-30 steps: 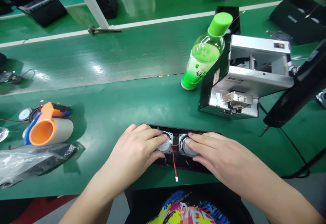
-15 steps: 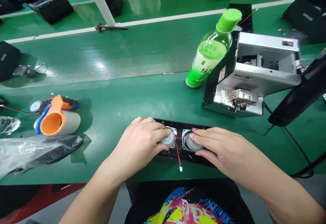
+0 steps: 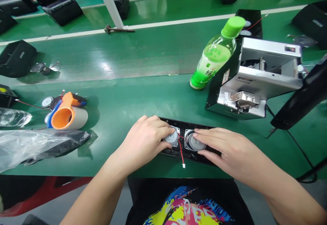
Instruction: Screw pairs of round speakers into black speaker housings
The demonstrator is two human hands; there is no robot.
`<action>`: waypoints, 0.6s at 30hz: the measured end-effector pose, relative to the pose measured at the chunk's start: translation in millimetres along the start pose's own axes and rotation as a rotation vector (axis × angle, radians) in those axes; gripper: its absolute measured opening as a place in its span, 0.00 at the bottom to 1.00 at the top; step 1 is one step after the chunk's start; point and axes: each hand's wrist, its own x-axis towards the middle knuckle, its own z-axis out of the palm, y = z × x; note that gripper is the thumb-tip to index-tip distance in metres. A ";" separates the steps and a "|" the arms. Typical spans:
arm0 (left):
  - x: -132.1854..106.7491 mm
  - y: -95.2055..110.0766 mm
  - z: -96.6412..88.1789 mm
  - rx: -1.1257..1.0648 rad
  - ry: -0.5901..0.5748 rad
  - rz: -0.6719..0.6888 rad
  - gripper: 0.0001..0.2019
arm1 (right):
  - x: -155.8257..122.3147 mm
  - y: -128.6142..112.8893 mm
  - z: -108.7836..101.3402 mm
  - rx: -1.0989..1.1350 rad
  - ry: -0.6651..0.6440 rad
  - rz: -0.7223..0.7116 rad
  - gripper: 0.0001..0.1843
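Note:
A black panel point(image 3: 182, 153) lies flat near the table's front edge, carrying two round speaker drivers side by side. My left hand point(image 3: 148, 134) has its fingers and thumb closed round the left speaker driver point(image 3: 172, 137). Around the right speaker driver point(image 3: 195, 141), my right hand point(image 3: 221, 143) curls its thumb and fingers. Both drivers have grey round backs and square metal frames. From between them a red wire point(image 3: 181, 151) hangs toward me, ending in a white plug point(image 3: 183, 166). My hands cover both ends of the panel.
Right of centre stand a green-capped bottle point(image 3: 213, 56) and a silver-and-black machine point(image 3: 255, 78) marked WEIXIN. At left lie an orange-and-white tape dispenser point(image 3: 70, 114) and a clear plastic bag point(image 3: 38, 146). A black arm-like part point(image 3: 304, 88) slants in from the right. Black speaker boxes point(image 3: 17, 58) stand farther off.
The whole view has shifted slightly, so most things sit a little farther right. Both hands stay on the same speaker drivers, with no clear movement against the panel.

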 end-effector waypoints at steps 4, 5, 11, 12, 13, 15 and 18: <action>0.4 0.5 -0.4 -0.003 -0.012 -0.009 0.19 | 0.4 -0.3 2.0 -0.016 -0.002 -0.002 0.16; 0.5 0.5 -0.4 -0.005 -0.012 -0.009 0.19 | 0.6 -0.6 2.5 -0.021 -0.003 -0.005 0.16; 1.5 0.6 -0.7 -0.005 -0.015 -0.014 0.20 | 1.1 -4.9 3.4 -0.039 0.000 0.003 0.16; 1.7 0.5 -0.8 -0.003 -0.016 -0.014 0.20 | 1.0 -5.4 3.4 -0.040 -0.002 0.007 0.16; 1.9 0.4 -0.7 0.001 -0.014 -0.014 0.20 | 1.0 -5.6 3.4 -0.040 -0.004 0.011 0.16; 2.0 0.3 -0.4 0.007 -0.009 -0.011 0.20 | 0.7 -5.4 4.0 -0.037 -0.007 0.014 0.16; 1.8 0.4 0.3 0.011 -0.004 -0.001 0.20 | -0.1 -4.3 5.5 -0.032 0.002 0.014 0.16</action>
